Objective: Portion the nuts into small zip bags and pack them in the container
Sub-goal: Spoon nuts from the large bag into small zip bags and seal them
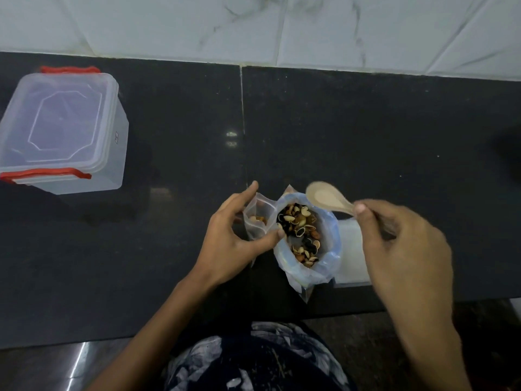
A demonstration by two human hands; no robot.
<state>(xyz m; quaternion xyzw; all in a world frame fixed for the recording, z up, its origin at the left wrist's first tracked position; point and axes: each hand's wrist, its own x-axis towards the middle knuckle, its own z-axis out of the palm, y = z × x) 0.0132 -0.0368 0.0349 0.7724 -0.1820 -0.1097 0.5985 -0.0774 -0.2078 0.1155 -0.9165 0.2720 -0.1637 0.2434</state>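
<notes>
Holding the zip bag (255, 218) mouth open, left hand (239, 235) has its grip clamped on it right beside the nuts (300, 232), short trip for the spoon (328, 200) the right hand (406, 249) pinches. Container (62, 131) sits lidded far left; loads of bare surface (366, 122) between.

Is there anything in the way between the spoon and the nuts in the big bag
Nothing visible blocks it. The right hand holds the spoon just over the far right rim of the big bag, whose mouth is open with the nuts exposed. The left hand holds the small zip bag off to the left.
</notes>
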